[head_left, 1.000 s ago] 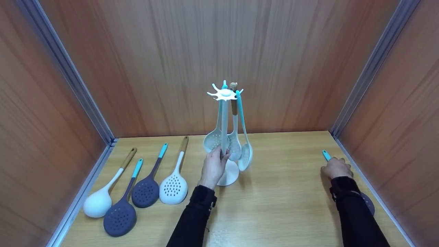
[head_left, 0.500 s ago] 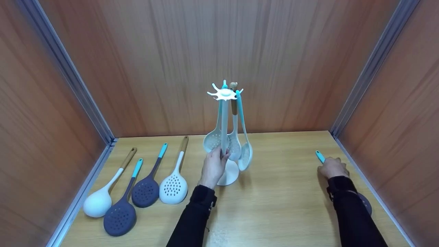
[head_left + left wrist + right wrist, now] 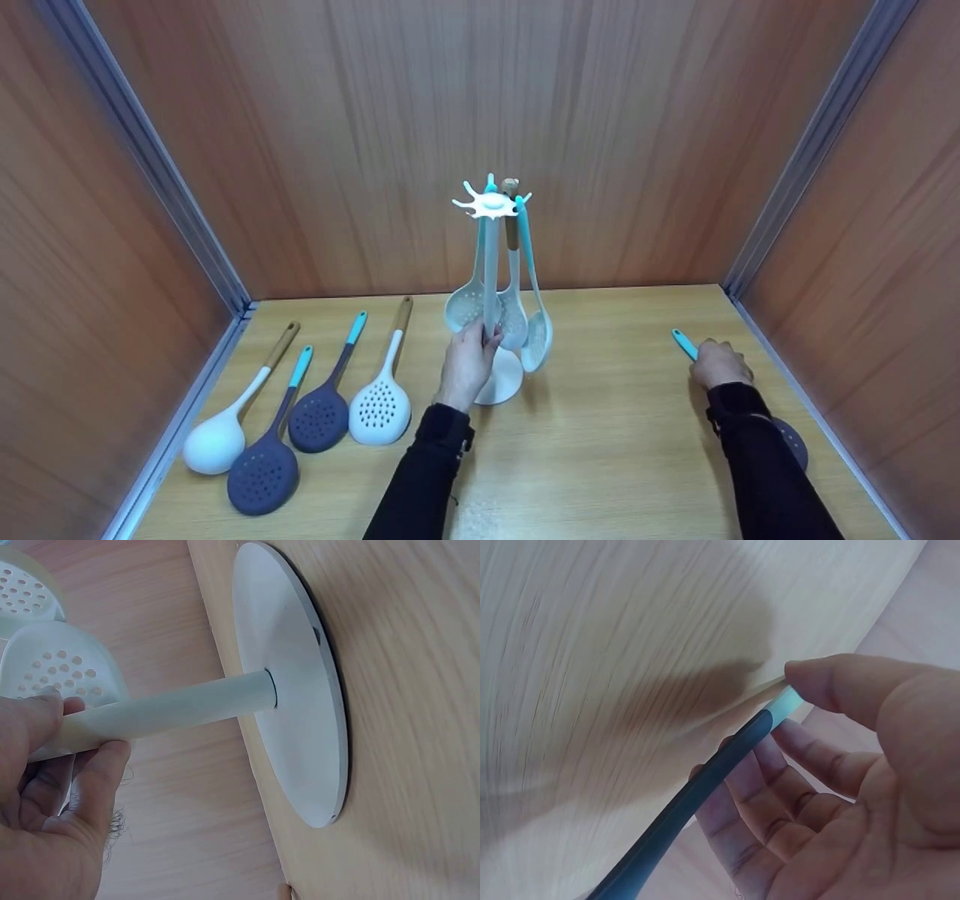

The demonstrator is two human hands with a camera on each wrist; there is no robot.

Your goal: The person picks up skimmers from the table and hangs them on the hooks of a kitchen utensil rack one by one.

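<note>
My left hand [image 3: 466, 366] grips the pole of a white utensil stand [image 3: 491, 255] below its middle; in the left wrist view the thumb and fingers [image 3: 97, 780] wrap the pole [image 3: 187, 709] above the round base [image 3: 300, 690]. Several utensils hang from the stand's hooks, among them a slotted spoon [image 3: 537, 341] with a turquoise handle and one with a wooden handle [image 3: 513, 236]. At the right, my right hand [image 3: 721, 365] holds a dark skimmer [image 3: 791, 442] by its turquoise handle [image 3: 684, 343]. The right wrist view shows thumb and fingers pinching that handle [image 3: 784, 706]; the forearm partly hides the skimmer's head.
On the table's left lie a white ladle [image 3: 215, 444] with a wooden handle, two dark skimmers, one in front [image 3: 262, 476] and one behind [image 3: 319, 420], and a white skimmer [image 3: 380, 411]. Wooden panels [image 3: 480, 112] enclose the table [image 3: 600, 465] at back and sides.
My right hand has shifted a little to the left, bringing the dark skimmer with it. The left hand and the stand look unmoved.
</note>
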